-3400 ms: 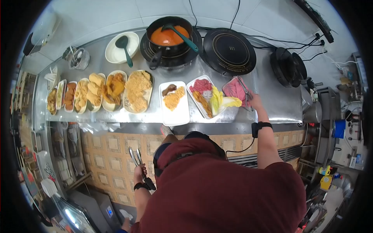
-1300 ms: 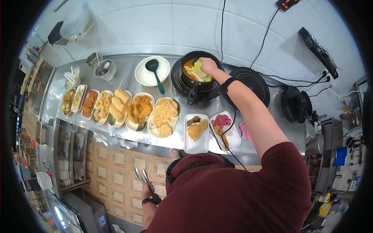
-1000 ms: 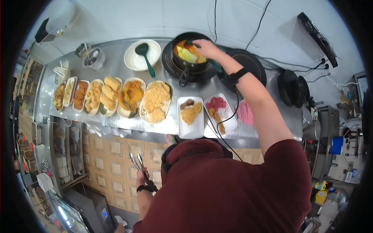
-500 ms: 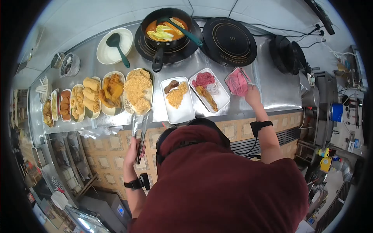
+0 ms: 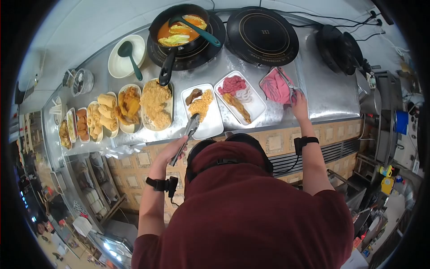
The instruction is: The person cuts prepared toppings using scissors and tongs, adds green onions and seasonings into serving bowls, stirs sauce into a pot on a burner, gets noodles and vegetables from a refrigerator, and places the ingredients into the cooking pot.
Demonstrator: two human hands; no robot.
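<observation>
My left hand (image 5: 174, 151) is closed round metal tongs (image 5: 190, 130), whose tips reach the yellow crumbly food (image 5: 201, 106) on a white tray (image 5: 209, 129). At the right, my right hand (image 5: 299, 106) grips the end of a second pair of tongs (image 5: 288, 80), which lies over a tray of pink sliced meat (image 5: 275, 86). Between them a white tray (image 5: 258, 107) holds pink-red meat (image 5: 233, 84), a brown fried piece (image 5: 237, 107) and whitish strands. Leafy pieces (image 5: 174, 40) float in orange liquid in a black pan (image 5: 164, 23) with a green ladle (image 5: 200, 31).
An unused-looking black cooktop (image 5: 263, 36) stands right of the pan. A white bowl (image 5: 117, 67) holds a green spoon (image 5: 126, 49). Several plates of fried food, such as a large plate (image 5: 156, 104), line the left. Black pans (image 5: 338, 49) stand at the right.
The leafy pieces went from my right hand into the pan. My right hand returned to the tongs at the pink meat. My left hand raised its tongs from beside my body to the yellow food.
</observation>
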